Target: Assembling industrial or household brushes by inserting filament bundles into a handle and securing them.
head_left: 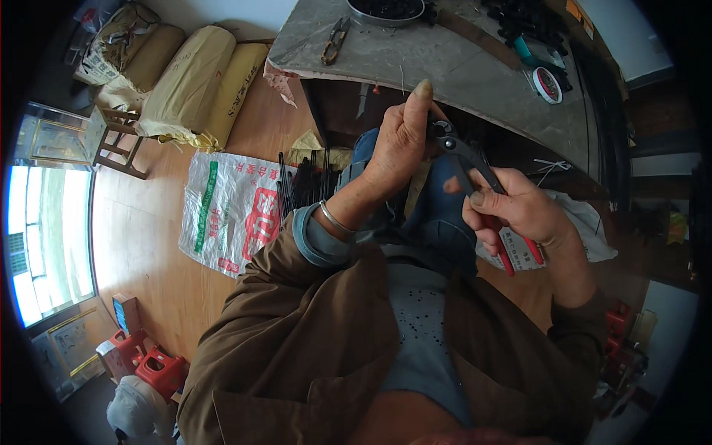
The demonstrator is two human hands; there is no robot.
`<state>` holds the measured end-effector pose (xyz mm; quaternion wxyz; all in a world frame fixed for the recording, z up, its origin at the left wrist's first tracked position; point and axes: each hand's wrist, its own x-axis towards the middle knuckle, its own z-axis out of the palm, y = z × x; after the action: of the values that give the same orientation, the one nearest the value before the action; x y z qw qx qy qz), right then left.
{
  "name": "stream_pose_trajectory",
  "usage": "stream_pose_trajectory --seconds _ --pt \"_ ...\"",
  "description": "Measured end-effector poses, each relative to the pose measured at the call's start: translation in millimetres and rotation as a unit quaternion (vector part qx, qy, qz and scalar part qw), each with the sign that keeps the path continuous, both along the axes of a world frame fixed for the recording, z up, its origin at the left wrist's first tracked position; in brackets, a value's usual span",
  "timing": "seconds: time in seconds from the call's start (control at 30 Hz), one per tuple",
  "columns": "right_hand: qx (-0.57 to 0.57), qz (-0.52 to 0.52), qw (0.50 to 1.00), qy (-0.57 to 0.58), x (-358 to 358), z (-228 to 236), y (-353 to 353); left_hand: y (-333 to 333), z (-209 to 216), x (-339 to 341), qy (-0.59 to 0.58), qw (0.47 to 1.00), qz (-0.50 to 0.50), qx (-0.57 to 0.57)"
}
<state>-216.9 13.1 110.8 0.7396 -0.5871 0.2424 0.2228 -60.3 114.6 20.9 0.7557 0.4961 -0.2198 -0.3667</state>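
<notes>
A pair of pliers with dark jaws and red handle ends is gripped in my right hand, in front of my body. Its jaws reach up and left to the fingers of my left hand. That hand is closed, thumb pointing up and fingers curled out of sight. Whatever it pinches is hidden or too small to name. A thin pale strand shows just above it, against the table. My knees in blue jeans lie below both hands.
On the table are snips, a metal bowl of small black pieces, a flat brown strip, a teal box and a round tin. Black rods stand by a plastic sack. Stuffed sacks lie left.
</notes>
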Motion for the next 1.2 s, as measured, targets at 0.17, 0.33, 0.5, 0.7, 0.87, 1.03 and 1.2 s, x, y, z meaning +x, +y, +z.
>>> stream_pose_trajectory --seconds 0.17,0.33,0.5,0.7,0.87,1.03,1.2 --pt "-0.114 0.013 0.992 0.052 2.7 3.4 11.0 4.1 0.0 -9.3 -0.031 0.999 -0.002 0.033" --pt "-0.269 0.051 0.962 0.024 -6.3 -7.9 2.9 -3.3 2.4 -10.2 -0.016 0.999 -0.025 0.033" --pt "-0.183 0.031 0.982 0.018 -9.6 15.3 -5.3 -2.3 1.0 -6.2 -0.007 0.998 -0.056 0.032" --pt "-0.170 0.054 0.983 0.042 -9.6 15.6 -14.2 -4.4 5.5 -11.9 -0.009 0.997 -0.065 0.038" --pt "-0.148 0.039 0.988 0.034 -12.7 7.9 -14.4 -9.5 1.7 -14.8 -0.005 0.998 -0.050 0.035" --pt "-0.189 0.014 0.979 0.070 -12.4 7.8 -12.7 -18.0 4.0 -20.1 -0.057 0.997 -0.032 0.040" --pt "-0.435 0.017 0.893 -0.116 6.4 -26.7 -30.8 -19.6 24.8 6.0 -0.151 0.986 0.056 0.031"
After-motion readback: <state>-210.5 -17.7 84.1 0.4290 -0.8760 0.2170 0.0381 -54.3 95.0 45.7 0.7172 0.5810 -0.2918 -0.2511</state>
